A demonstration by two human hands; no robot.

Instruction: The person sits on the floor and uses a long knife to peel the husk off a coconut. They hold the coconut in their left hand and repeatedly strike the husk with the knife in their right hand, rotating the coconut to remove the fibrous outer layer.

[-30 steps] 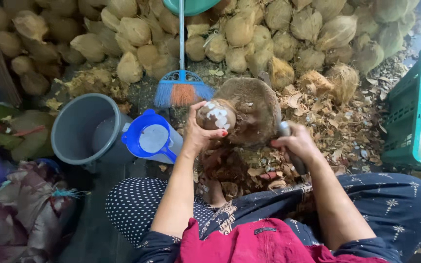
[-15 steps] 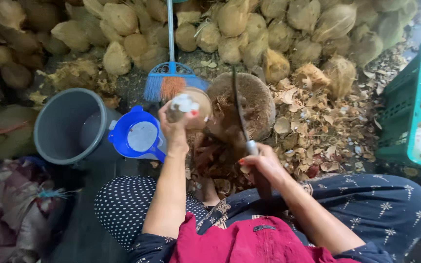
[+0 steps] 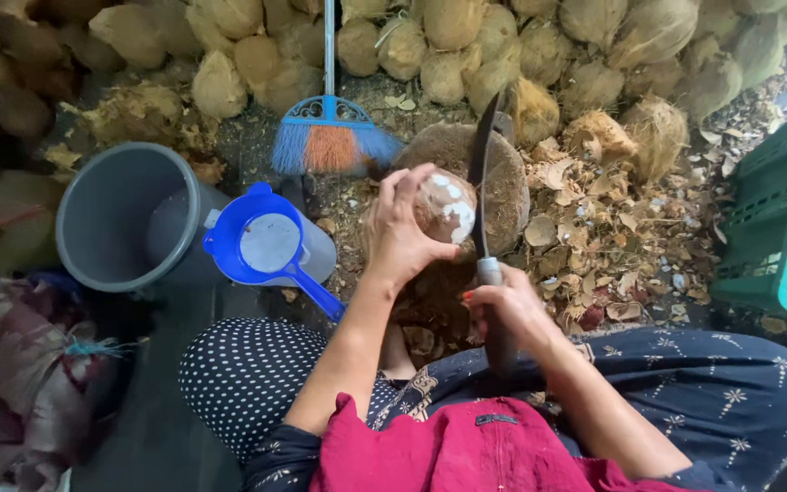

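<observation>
Nearest, red cloth (image 3: 466, 451) over the lap and dotted dark trousers (image 3: 248, 374) on the bent knees. Just beyond, right hand (image 3: 512, 314) closed tight round the handle of a long knife (image 3: 479, 182), blade standing nearly upright and leaning slightly away, its flat close beside the coconut. Left hand (image 3: 403, 228) raised ahead, forearm running up from the lap, fingers (image 3: 412, 187) curled over a partly pared coconut (image 3: 446, 211), brown skin broken by white patches, held in the air just above the round wooden block (image 3: 512, 182). Looks like the paring step, with much brown skin yet to come off; calls for a firm left grip, fingertips kept clear of the edge, and short controlled cuts. To the left, a blue dipper (image 3: 270, 244) resting on a small grey pot, beside a larger grey bucket (image 3: 125, 214). Further out, a blue and orange broom (image 3: 332, 137), brown shell chips (image 3: 612, 237) strewn right of the block, a green crate (image 3: 767, 228) at the right edge. Farthest, a heap of husked coconuts (image 3: 448, 36) along the back.
</observation>
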